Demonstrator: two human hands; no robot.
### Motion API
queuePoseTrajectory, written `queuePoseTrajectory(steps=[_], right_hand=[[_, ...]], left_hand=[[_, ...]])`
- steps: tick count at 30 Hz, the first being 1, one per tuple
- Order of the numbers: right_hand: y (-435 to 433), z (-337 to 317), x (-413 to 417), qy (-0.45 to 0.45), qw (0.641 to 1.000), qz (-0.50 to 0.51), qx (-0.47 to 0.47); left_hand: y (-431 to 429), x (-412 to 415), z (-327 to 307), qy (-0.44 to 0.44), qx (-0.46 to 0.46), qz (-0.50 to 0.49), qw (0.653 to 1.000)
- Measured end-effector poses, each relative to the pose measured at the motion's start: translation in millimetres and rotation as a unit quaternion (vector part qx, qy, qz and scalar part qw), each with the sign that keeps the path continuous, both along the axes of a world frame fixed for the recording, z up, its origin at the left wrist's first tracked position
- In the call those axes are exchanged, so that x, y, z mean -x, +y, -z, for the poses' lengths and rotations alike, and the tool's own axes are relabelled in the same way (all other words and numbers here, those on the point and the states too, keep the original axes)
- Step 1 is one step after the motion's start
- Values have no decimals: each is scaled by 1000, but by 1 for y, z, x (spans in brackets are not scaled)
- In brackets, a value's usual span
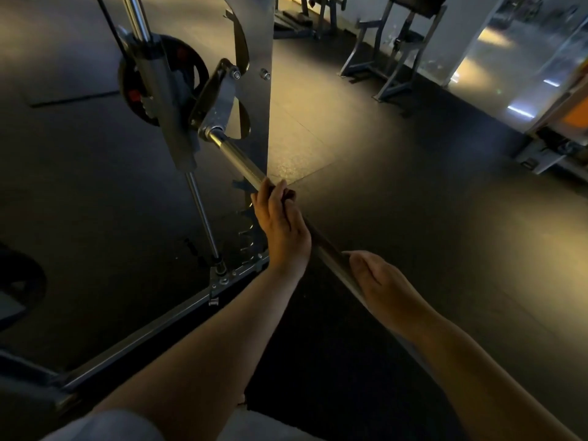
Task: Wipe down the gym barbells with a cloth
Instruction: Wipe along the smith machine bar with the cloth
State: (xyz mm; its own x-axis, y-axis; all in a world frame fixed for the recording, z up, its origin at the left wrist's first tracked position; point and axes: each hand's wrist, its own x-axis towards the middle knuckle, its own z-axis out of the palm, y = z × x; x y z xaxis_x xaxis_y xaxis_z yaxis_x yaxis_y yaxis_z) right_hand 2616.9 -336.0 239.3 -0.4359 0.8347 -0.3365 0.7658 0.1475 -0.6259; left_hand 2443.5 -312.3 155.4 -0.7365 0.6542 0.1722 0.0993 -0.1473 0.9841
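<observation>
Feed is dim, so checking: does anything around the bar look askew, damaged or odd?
Nothing stands out. The bar runs straight from its hook bracket; the left hand and right hand grip it. A dark scrap, possibly the cloth, shows under the left fingers.

Head camera looks steeply down, close overhead.

Wt plate [159, 81] left of bar [235, 160]

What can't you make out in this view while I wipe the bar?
Head view:
- Cloth: only a dark scrap shows past the left hand; the hand covers the rest.
- Near end of the knurled silver steel bar: hidden beneath the right hand.
- Grime on the bar: too dim to tell.
</observation>
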Motion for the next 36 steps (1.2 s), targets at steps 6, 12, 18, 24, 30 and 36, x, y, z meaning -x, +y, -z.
queuePoseTrajectory(steps=[6, 12, 18, 24, 30, 36], right_hand=[[3, 2, -15, 67, 995, 74, 10], [3, 5, -19, 94, 992, 76, 22], [3, 6, -15, 84, 996, 22, 12], [5, 5, -4, 73, 997, -30, 17], [13, 5, 9, 81, 996, -18, 28], [19, 5, 32, 62, 997, -42, 5]], left_hand=[[-38, -72, -8, -67, -6, 30, 997], [-91, -137, -17, -89, 14, 126, 988], [-44, -79, -16, -74, 16, 35, 996], [-55, -95, -11, -113, -17, 63, 992], [-44, -71, -14, -75, -5, 82, 994], [2, 2, -11, -104, 32, 47, 993]])
